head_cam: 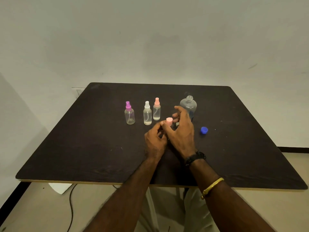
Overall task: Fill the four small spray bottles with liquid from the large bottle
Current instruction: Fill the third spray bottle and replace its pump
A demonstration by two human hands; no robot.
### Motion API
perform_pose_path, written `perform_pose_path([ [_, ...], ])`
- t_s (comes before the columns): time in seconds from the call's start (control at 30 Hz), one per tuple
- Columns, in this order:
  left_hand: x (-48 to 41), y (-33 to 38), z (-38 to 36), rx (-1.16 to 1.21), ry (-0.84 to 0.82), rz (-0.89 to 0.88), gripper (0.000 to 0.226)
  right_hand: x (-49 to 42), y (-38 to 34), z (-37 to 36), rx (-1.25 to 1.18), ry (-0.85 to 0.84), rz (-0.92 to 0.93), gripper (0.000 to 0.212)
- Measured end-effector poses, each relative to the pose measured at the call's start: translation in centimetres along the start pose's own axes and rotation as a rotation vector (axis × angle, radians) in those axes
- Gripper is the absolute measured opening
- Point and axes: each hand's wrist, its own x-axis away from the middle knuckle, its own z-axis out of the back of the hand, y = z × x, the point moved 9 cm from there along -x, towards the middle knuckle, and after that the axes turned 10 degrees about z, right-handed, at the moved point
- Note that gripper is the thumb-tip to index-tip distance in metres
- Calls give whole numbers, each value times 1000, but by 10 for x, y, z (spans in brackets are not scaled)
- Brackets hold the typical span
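Note:
Three small clear spray bottles stand on the dark table (83, 148): one with a purple top (129, 113), one with a white top (147, 113), one with a salmon top (156, 109). A fourth small bottle with a pink spray top (169, 121) sits between my hands, its body mostly hidden. My left hand (154, 139) curls round the lower part of it. My right hand (181, 129) pinches the pink top with thumb and fingers. The large clear bottle (188, 105) stands uncapped behind my right hand. Its blue cap (204, 130) lies to the right.
The table's near edge (150, 185) runs above my lap. A cable (71, 206) hangs to the floor at the lower left. A white wall stands right behind the table.

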Motion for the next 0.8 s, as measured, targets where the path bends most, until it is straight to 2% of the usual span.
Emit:
perform_pose_path([
  [0.27, -2, -5, -2, -4, -2, -2, 38, 0, -1, 1, 13, -25, 20, 52],
  [0.37, -1, -2, -2, -5, 0, -8, 40, 0, 1, 4, 36, 15, 25, 41],
  [0.5, -2, -4, -3, 8, -19, 6, 41, 1, -4, 2, 6, -13, 53, 35],
  [0.63, -1, -2, -2, 7, 2, -22, 39, 0, 0, 3, 94, -3, 55, 26],
  [0.8, -2, -5, -3, 26, -12, -1, 40, 2, -9, 5, 56, 5, 96, 29],
])
